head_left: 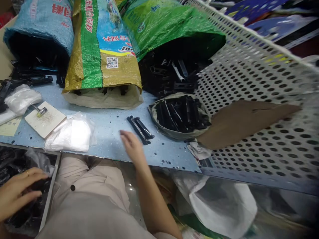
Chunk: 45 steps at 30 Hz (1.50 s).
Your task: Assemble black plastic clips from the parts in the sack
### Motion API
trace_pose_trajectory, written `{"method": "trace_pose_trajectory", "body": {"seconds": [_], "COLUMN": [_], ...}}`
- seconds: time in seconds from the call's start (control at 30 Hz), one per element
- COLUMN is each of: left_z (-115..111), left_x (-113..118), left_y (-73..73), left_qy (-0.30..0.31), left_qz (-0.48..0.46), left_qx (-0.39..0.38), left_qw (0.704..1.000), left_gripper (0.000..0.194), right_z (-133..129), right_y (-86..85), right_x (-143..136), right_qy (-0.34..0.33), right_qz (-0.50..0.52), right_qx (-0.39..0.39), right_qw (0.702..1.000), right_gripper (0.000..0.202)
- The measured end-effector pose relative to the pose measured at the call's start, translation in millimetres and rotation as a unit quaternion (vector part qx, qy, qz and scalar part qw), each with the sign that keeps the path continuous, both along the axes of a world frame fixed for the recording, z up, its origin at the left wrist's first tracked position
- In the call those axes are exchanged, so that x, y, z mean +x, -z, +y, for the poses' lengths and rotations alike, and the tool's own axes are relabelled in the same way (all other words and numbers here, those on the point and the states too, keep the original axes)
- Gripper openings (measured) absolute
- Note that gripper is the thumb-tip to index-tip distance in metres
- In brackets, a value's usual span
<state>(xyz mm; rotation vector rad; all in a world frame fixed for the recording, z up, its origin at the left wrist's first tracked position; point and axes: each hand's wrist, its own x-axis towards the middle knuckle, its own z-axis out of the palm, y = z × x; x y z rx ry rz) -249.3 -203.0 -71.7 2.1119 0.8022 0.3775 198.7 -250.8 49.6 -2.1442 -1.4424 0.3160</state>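
Note:
My left hand [23, 191], with a ring on one finger, is over a bin of bagged black parts [15, 159] at the lower left. Its fingers are spread, and a clear plastic bag [40, 161] lies just beyond them. Above the blue tabletop [107, 132] is my right hand [131, 144], its fingers slightly blurred and loosely apart, with nothing visible in them. Just right of its fingertips lie a few long black plastic parts [141, 129] side by side. A stack of clear plastic bags [72, 132] rests on the table between my hands.
Three woven sacks, blue [45, 23], yellow-green [89, 59] and green [171, 26], stand along the back. A round container of black parts [181, 114] sits to the right, beside brown cardboard [244, 119] and a perforated white panel [281, 139]. A small board [46, 124] holds a metal tool.

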Motion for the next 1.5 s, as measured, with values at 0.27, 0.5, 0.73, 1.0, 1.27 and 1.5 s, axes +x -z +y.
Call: {"method": "trace_pose_trajectory", "body": {"seconds": [0.27,0.5,0.73,1.0,1.27,1.5], "left_z": [39.4,45.4,82.3,74.3,66.9,69.7], "left_x": [51.6,181.5,262.9,225.2,198.2,205.8], "left_y": [121.2,-12.8,-9.7,4.0,4.5,6.1], "left_qy": [-0.096,-0.094,-0.189,-0.206,-0.242,-0.202], "left_qz": [0.240,-0.245,-0.102,-0.378,-0.403,-0.260], "left_qx": [-0.179,-0.121,0.081,-0.175,-0.039,0.076], "left_qw": [0.949,0.957,0.973,0.885,0.882,0.941], "left_gripper": [0.038,0.027,0.016,0.021,0.003,0.053], "right_z": [-4.5,10.6,21.3,40.4,53.5,11.5], "right_y": [-14.3,33.5,45.1,40.3,64.0,31.8], "right_x": [119.8,68.3,-8.8,-58.6,-49.7,-52.4], "right_qy": [0.206,0.101,0.057,-0.022,0.085,0.004], "right_qz": [-0.181,0.081,0.460,0.592,0.672,0.641], "right_qx": [-0.075,-0.013,0.007,-0.055,-0.028,-0.054], "right_qw": [0.959,0.991,0.886,0.804,0.735,0.765], "right_gripper": [0.036,0.051,0.047,0.030,0.036,0.041]}}
